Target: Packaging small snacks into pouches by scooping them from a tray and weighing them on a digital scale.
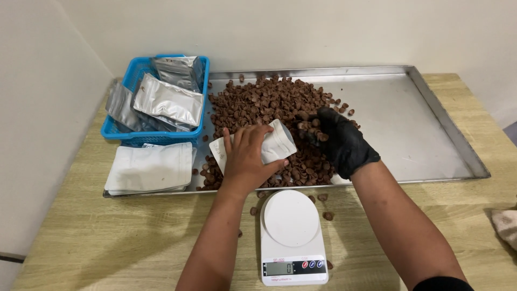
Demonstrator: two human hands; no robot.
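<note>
blue basket [116, 131] at the table's [107, 242] far left corner holds several silver foil pouches [169, 102], lying loosely, one propped upright at the back. steel tray [409, 124] spans the far half of the table; its left-centre carries a heap of brown chips [258, 99], its right half bare metal. stack of flat white pouches [151, 168] rests on the tray's near left corner. left hand [246, 156], bare, clamped on a white pouch [277, 141] over the heap, mouth toward the right hand [339, 141], black-gloved, fingers curled around a clutch of chips at the pouch opening. white digital scale [292, 237] near the table's front edge, platter bare; a few stray chips around it. open table left of the scale. pale cloth [506, 226] cut off at the right edge; pouch contents not visible.
</note>
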